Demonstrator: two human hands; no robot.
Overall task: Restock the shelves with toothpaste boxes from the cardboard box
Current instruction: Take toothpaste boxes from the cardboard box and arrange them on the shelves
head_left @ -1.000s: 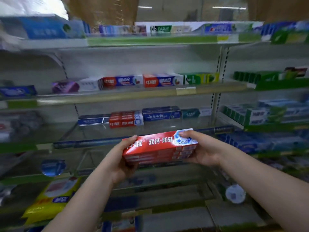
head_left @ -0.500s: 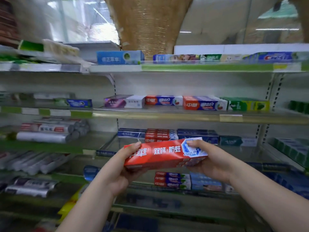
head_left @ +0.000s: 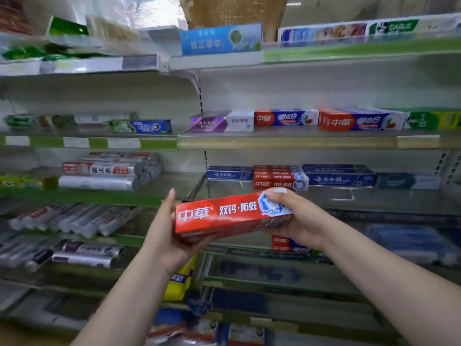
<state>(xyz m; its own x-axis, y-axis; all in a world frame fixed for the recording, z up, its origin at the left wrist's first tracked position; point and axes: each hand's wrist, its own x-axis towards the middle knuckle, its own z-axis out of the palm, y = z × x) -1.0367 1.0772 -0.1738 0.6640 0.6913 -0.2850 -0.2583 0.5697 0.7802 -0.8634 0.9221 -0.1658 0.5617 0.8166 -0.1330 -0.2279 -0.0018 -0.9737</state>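
Note:
I hold a stack of red toothpaste boxes (head_left: 224, 216) with white lettering in front of the shelves, at chest height. My left hand (head_left: 169, 236) grips the stack's left end from below and behind. My right hand (head_left: 294, 218) grips the right end, thumb on top over the blue-white hexagon. Just behind and above the stack, a matching pile of red boxes (head_left: 277, 177) sits on the glass shelf (head_left: 374, 198). The cardboard box is not in view.
The upper shelf (head_left: 287, 142) carries purple, red-blue and green boxes. Blue boxes (head_left: 339, 174) flank the red pile. Left bays hold rolled tubes (head_left: 99, 176) and more tubes (head_left: 74, 221). A yellow pack (head_left: 180, 280) lies low under my left wrist.
My view has swung up and left, bringing higher shelves and the left bay into sight. The stack has risen with both hands toward the glass shelf level; both grips are unchanged.

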